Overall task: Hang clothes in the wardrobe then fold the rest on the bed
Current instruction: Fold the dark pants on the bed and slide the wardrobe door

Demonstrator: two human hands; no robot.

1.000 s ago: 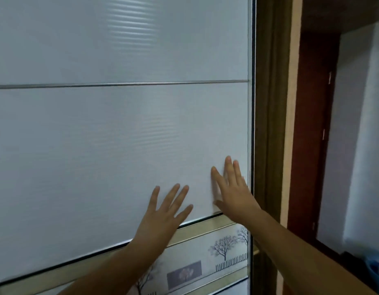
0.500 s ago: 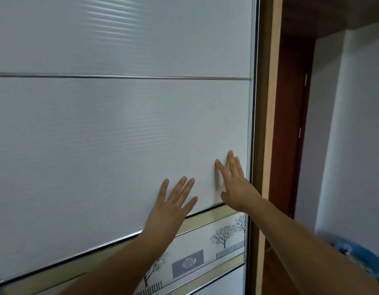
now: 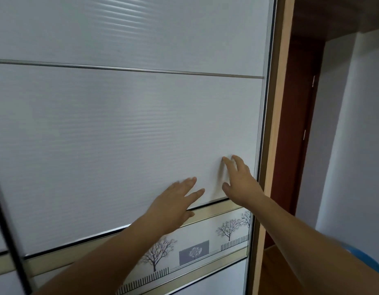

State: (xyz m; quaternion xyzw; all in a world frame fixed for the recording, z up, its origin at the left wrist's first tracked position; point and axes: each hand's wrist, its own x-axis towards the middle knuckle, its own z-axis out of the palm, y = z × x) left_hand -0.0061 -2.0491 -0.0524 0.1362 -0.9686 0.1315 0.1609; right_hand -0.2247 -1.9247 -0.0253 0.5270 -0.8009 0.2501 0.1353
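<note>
A white sliding wardrobe door [image 3: 124, 128] with fine horizontal ribbing fills most of the view. It has a thin metal strip across it and a band printed with trees and fences lower down. My left hand [image 3: 175, 201] lies flat on the door just above that band, fingers straight. My right hand [image 3: 239, 182] presses flat on the door near its right edge, fingers spread. The door's right edge sits against the wooden wardrobe frame [image 3: 275, 133]. No clothes are in view.
Right of the frame stands a dark red door [image 3: 297, 116] and a pale wall [image 3: 358, 128]. A blue object [image 3: 369, 262] shows at the lower right behind my right arm. A dark door edge [image 3: 8, 231] crosses the lower left.
The gap at the door's right edge has closed against the frame. Both hands stay flat on the door; the view has shifted left, and a dark edge has appeared at the lower left.
</note>
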